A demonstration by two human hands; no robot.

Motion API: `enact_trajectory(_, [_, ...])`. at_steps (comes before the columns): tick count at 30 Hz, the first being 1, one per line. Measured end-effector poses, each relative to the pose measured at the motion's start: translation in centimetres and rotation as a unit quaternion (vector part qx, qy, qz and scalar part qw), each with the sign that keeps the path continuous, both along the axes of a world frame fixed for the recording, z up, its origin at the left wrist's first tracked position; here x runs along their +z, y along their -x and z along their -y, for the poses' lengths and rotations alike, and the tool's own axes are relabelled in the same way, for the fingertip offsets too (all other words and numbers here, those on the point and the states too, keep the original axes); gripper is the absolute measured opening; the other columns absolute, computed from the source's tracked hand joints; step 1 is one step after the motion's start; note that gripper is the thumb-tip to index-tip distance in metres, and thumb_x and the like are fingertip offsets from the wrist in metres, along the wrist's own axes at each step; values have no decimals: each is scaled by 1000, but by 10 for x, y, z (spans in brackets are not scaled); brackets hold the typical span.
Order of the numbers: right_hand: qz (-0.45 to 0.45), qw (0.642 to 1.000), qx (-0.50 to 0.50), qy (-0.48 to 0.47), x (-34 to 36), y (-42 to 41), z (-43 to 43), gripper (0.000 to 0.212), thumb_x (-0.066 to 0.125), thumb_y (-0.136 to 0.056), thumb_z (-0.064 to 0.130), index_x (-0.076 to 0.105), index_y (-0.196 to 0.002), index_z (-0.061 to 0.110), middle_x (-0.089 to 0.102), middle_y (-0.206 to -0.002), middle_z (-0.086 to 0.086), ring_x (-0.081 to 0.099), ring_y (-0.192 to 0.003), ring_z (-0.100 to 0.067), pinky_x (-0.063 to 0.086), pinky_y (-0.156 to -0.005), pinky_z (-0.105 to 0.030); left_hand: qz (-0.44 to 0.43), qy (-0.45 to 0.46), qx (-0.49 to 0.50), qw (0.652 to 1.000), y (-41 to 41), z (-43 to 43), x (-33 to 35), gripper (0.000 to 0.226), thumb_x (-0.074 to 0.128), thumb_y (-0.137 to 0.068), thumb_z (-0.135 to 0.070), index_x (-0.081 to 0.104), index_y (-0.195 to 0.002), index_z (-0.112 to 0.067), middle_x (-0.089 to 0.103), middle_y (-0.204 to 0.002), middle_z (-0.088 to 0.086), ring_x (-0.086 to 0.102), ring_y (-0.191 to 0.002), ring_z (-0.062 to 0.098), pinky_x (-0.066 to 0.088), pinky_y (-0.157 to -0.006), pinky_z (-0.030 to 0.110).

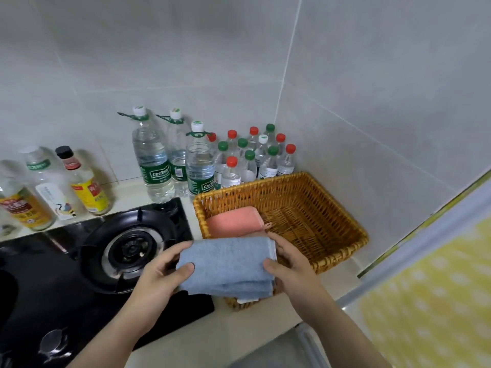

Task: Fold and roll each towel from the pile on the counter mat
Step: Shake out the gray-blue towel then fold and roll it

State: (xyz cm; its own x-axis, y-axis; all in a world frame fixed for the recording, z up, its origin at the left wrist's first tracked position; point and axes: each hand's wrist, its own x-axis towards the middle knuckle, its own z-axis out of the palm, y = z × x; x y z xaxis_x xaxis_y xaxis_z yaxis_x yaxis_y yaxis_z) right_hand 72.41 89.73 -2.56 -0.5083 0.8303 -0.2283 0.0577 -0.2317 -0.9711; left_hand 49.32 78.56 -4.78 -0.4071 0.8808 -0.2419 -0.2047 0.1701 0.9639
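Note:
A folded blue towel (228, 266) is held in the air over the near left corner of a wicker basket (332, 208). My left hand (162, 274) grips its left end, thumb on top and fingers behind. My right hand (289, 264) grips its right end the same way. A folded pink towel (235, 221) lies inside the basket at its left side, just beyond the blue one. The basket's near left rim is hidden by the blue towel.
A black gas hob (106, 261) with a burner lies left of the basket. Water bottles (202, 160) crowd the back corner; sauce bottles (87, 181) stand at the far left. A tiled wall is behind. A yellow dotted surface (438, 301) is at the right.

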Motion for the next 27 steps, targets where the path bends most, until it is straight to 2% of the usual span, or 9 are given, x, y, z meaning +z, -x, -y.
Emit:
enact_trajectory(4, [13, 999, 14, 36, -8, -11, -27, 51, 56, -90, 4, 64, -116, 47, 65, -122, 9, 63, -113, -18, 55, -91, -50, 23, 9, 43, 999, -20, -15, -8, 37, 59, -90, 1, 66, -118, -20, 71, -112, -2, 68, -102, 17, 54, -79, 31])
enact_trajectory(9, [49, 995, 47, 70, -17, -22, -70, 52, 62, -78, 13, 63, -118, 47, 60, -128, 8, 61, -114, -20, 55, -90, -48, 37, 25, 92, 995, -47, -33, -12, 35, 59, -91, -1, 66, -119, -21, 72, -112, 1, 69, -101, 20, 54, -83, 40])
enact_trajectory(11, [59, 993, 76, 73, -19, -24, -87, 53, 63, -74, 18, 62, -117, 49, 58, -130, 9, 61, -114, -20, 56, -89, -48, 33, 30, 117, 992, -57, -38, -12, 35, 61, -90, -1, 66, -118, -22, 72, -111, 1, 69, -102, 20, 56, -81, 38])
enact_trajectory(15, [67, 986, 142, 51, -23, -27, -118, 54, 66, -75, 22, 59, -117, 55, 54, -135, 9, 58, -120, -19, 53, -95, -49, 19, 31, 150, 988, -73, -47, -12, 38, 68, -84, -4, 67, -117, -23, 71, -114, -4, 68, -103, 13, 58, -76, 23])
enact_trajectory(18, [83, 975, 204, 19, -27, -32, -134, 57, 66, -82, 19, 54, -124, 55, 53, -137, 12, 54, -125, -15, 51, -98, -49, 21, 11, 150, 988, -82, -49, -13, 55, 87, -67, -28, 67, -118, -23, 69, -119, -5, 66, -109, 14, 57, -78, 22])
enact_trajectory(20, [82, 969, 232, 25, -27, -37, -144, 55, 65, -87, 12, 56, -122, 53, 57, -133, 12, 58, -119, -12, 54, -94, -45, 8, 8, 154, 988, -88, -51, -11, 63, 90, -58, -41, 70, -116, -25, 68, -121, -6, 65, -110, 14, 57, -78, 22])
enact_trajectory(22, [84, 963, 254, 21, -26, -42, -153, 52, 66, -85, 11, 59, -118, 51, 60, -128, 11, 61, -114, -11, 56, -90, -42, -2, 19, 162, 987, -94, -54, -7, 39, 81, -76, -21, 70, -113, -26, 68, -121, -5, 66, -108, 15, 57, -74, 23])
enact_trajectory(24, [83, 962, 260, 21, -25, -46, -163, 49, 65, -85, 4, 62, -116, 42, 62, -124, 7, 64, -109, -11, 58, -86, -42, -37, 50, 158, 985, -102, -58, -8, 37, 70, -84, -2, 69, -110, -28, 69, -117, -4, 68, -101, 15, 57, -73, 26])
enact_trajectory(27, [94, 958, 269, 40, -27, -50, -178, 45, 65, -83, 2, 63, -113, 36, 64, -119, 4, 66, -105, -16, 57, -86, -49, -79, 116, 134, 981, -114, -68, -10, 27, 69, -87, -8, 69, -100, -33, 69, -105, -2, 67, -83, 14, 56, -72, 30])
